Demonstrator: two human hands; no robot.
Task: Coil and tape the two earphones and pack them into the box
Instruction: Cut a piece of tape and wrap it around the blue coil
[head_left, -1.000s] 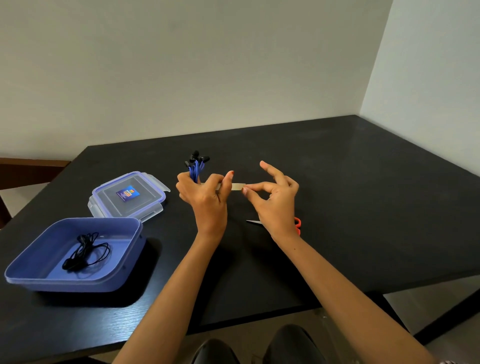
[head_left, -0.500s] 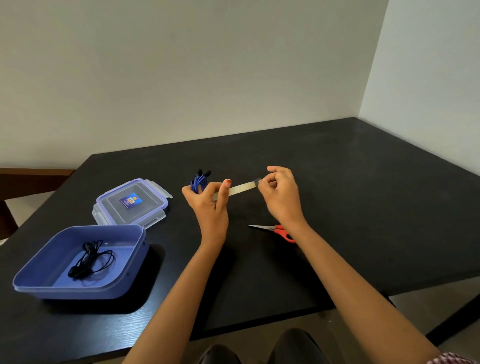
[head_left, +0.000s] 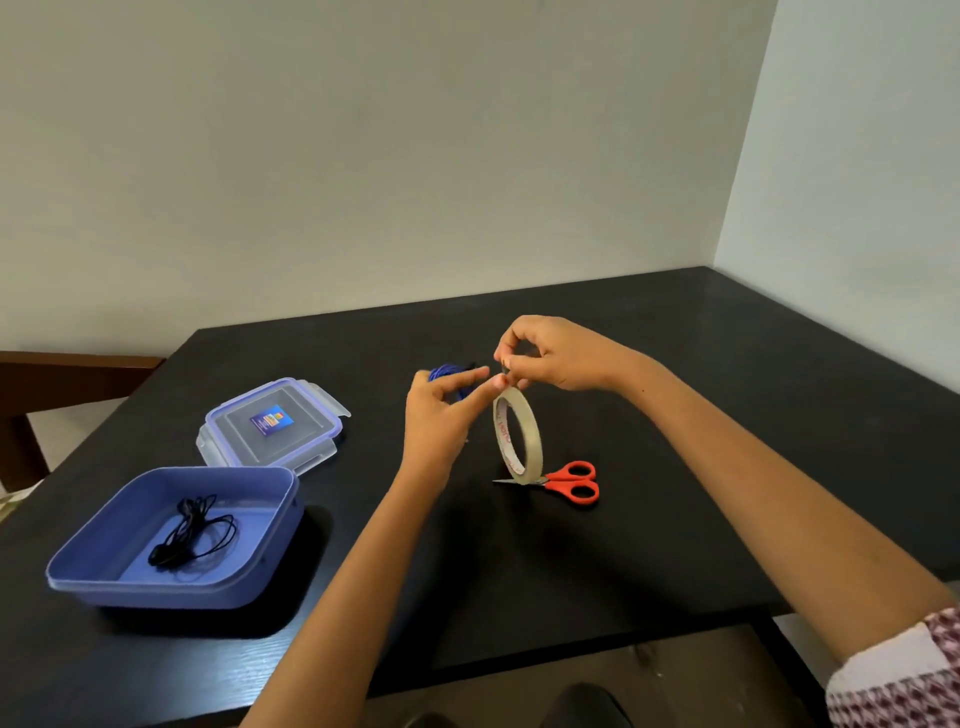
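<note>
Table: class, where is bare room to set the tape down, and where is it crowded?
Bare: from the scissors right to the table edge, and the far corner. Crowded: box and lid at left.

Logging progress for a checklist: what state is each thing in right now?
Box: open, lid off.
Lid: lying flat behind box.
Black earphone: coiled, inside box.
Blue earphone: bundled, gripped by left hand.
Tape roll: on edge, pinched at top by right hand.
Scissors: closed, lying flat.

Black table, pale walls
</note>
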